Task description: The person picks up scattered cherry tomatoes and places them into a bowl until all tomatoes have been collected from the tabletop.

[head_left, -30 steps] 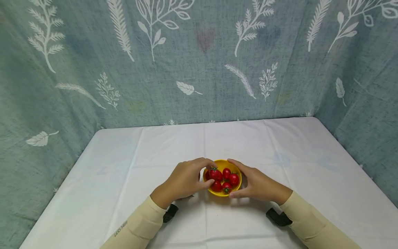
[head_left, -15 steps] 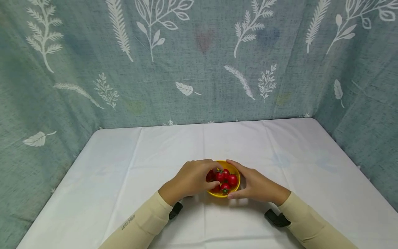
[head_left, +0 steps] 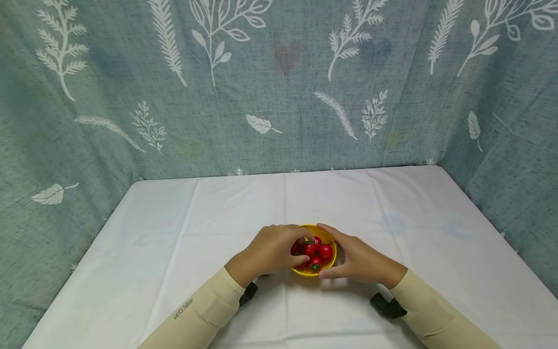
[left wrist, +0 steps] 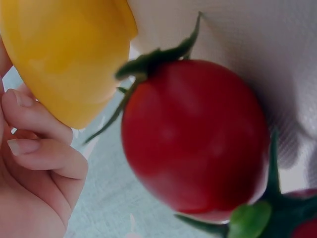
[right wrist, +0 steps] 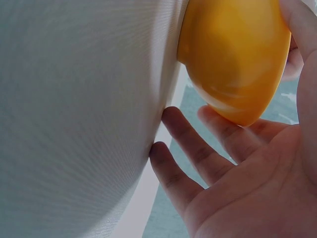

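A small yellow bowl [head_left: 324,234] of red cherry tomatoes [head_left: 325,252] stands near the middle of the table. Reaching over its left rim, my left hand [head_left: 271,249] has its thumb and index finger bent around a cherry tomato [head_left: 308,250] inside; its other fingers are curled against the bowl's outside in the left wrist view. From the right, my right hand [head_left: 359,259] holds the bowl between thumb and fingers. Its lower fingers [right wrist: 195,148] reach down to the cloth. Close under the left wrist camera lies another tomato [left wrist: 193,139] with green sepals, mostly hidden in the head view.
A white cloth [head_left: 235,208] covers the table. Grey-green curtains [head_left: 279,97] with white leaf prints hang behind it and along both sides. Part of one more tomato [left wrist: 308,228] shows at the corner of the left wrist view.
My left hand has moved right, further over the bowl, and then stays nearly still. The tomato between its fingers now sits nearer the bowl's middle. My right hand keeps its hold.
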A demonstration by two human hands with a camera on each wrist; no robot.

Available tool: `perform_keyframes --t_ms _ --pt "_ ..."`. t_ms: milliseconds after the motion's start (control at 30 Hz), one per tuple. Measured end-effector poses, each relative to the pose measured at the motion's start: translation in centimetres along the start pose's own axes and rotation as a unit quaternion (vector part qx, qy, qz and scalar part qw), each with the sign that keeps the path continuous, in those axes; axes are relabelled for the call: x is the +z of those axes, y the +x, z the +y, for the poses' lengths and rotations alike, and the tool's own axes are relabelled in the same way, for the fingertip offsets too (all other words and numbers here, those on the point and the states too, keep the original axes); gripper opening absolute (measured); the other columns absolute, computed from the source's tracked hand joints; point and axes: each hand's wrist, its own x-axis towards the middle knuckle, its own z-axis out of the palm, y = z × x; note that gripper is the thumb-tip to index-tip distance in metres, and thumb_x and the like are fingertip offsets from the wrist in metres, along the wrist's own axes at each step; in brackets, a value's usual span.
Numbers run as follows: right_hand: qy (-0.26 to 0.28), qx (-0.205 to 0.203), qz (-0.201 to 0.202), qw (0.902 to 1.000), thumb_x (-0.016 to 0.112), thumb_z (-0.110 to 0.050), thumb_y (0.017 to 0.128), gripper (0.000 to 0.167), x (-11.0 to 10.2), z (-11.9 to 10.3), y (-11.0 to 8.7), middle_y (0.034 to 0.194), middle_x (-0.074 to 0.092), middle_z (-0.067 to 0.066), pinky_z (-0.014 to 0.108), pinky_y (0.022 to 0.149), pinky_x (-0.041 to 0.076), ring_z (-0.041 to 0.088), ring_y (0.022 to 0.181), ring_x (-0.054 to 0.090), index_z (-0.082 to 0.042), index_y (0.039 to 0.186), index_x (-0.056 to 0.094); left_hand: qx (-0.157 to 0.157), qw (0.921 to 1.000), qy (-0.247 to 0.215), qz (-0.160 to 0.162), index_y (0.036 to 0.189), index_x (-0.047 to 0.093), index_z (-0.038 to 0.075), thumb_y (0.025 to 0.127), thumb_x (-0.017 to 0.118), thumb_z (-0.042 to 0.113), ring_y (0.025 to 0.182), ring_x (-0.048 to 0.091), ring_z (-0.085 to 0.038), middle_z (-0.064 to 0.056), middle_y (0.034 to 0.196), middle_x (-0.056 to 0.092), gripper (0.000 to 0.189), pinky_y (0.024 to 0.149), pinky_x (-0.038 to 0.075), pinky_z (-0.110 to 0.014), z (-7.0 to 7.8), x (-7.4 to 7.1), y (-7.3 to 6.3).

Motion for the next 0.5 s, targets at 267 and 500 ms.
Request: perform_keyframes --t_ms 267,500 --pt "-0.002 -0.002 0.001 1.0000 0.085 -0.047 0.076 0.107 0.0 0.0 0.0 0.153 0.047 0.003 0.053 0.114 0.036 0.024 0.140 0.048 -0.015 0.159 0.024 0.006 1.0000 0.001 0.008 0.117 0.068 0.025 0.085 0.079 0.036 0.085 0.066 -0.009 0.008 0.108 0.070 0.035 0.071 0.053 -0.025 -0.1 -0.3 -0.6" --pt "-0.006 -0.009 0.003 0.9999 0.085 -0.045 0.076 0.107 0.1 0.1 0.0 0.152 0.048 0.005 0.053 0.114 0.037 0.025 0.140 0.048 -0.013 0.158 0.026 0.005 0.9995 -0.021 0.021 0.124 0.066 0.027 0.087 0.078 0.034 0.082 0.066 -0.009 0.007 0.118 0.066 0.040 0.071 0.053 -0.024 -0.4 -0.8 -1.7"
